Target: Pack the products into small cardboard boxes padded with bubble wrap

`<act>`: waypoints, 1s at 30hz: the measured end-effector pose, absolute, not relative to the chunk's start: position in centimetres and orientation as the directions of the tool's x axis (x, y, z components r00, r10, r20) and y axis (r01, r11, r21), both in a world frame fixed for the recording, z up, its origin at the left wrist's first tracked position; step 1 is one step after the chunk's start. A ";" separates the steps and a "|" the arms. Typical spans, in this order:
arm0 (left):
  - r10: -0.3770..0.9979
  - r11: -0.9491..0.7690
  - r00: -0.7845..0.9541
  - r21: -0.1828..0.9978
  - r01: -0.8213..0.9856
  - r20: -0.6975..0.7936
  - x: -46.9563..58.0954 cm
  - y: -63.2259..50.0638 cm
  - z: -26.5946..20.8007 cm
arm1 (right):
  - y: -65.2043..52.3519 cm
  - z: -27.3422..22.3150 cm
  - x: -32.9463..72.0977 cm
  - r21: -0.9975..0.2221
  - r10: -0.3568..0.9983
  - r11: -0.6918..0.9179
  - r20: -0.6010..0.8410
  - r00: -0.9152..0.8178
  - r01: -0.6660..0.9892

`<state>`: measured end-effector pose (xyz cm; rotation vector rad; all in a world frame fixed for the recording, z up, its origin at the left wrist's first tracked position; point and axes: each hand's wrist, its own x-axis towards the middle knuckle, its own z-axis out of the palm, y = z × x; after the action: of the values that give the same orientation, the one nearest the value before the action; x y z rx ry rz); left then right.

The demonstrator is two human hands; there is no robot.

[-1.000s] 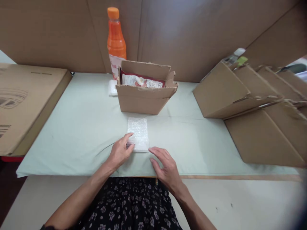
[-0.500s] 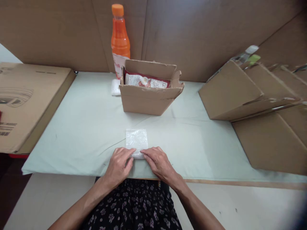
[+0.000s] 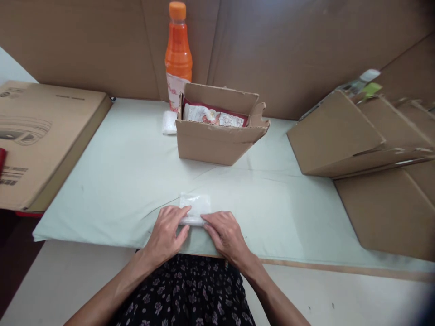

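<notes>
Right at the front, the dark floral garment (image 3: 183,294) sits against the near edge of the pale green surface (image 3: 261,208), and just beyond it both hands are at work. The left hand (image 3: 165,231) comes in at the near left of the clear bubble wrap (image 3: 195,206), index finger lying on top, thumb by its near edge, the two tips apart. The right hand (image 3: 227,233) mirrors it at the near right corner, index and thumb closer together there, the other fingers bunched. Is either one truly pinching that thicker near edge? Can't tell from here! The wrap lies flat beyond the fingertips, its far part uncovered between the hands and the box.

Past it, the open cardboard box (image 3: 210,142) stands with a red-and-white packet (image 3: 234,120) inside. Just left, a small white bundle (image 3: 169,122), and behind it the orange bottle (image 3: 179,50), upright near the cardboard wall (image 3: 272,50). Off to the left lies a flat printed carton (image 3: 50,136); over on the right, tilted boxes (image 3: 340,131), with a white-capped bottle (image 3: 369,76) poking out at the far side.
</notes>
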<state>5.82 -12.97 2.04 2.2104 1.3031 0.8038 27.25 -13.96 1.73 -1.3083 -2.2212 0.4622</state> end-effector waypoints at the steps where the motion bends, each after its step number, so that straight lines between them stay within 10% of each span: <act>1: 0.899 -0.427 0.375 0.649 0.630 0.228 5.7 -13.0 2.1 | -14.2 1.9 27.3 -0.553 0.887 0.459 0.242 -0.393 0.695; 7: 0.947 -0.322 0.262 0.556 0.767 0.187 6.5 -11.4 1.4 | -14.8 2.9 26.7 -0.337 0.895 0.438 0.251 -0.369 0.834; 10: 0.977 -0.213 0.135 0.694 0.688 0.166 6.5 -11.5 1.2 | -13.7 2.6 26.3 -0.295 0.874 0.483 0.207 -0.439 0.824; 14: 0.990 0.137 -0.069 0.947 0.292 -0.122 6.4 -13.2 1.5 | -12.7 1.7 26.1 -0.473 0.918 0.392 0.255 -0.303 0.789; 19: 0.925 0.380 0.046 0.916 -0.129 -0.377 7.3 -13.8 2.3 | -13.8 2.0 25.7 -0.711 0.942 0.328 0.197 -0.271 0.622; 30: 0.966 0.124 0.218 0.989 0.085 -0.140 8.8 -12.7 4.1 | -11.5 6.5 28.8 -0.925 0.892 -0.002 -0.173 -0.418 0.379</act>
<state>8.80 -12.68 4.09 1.2590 1.1518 0.9127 28.82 -11.47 6.52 -1.3091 -1.8057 1.4185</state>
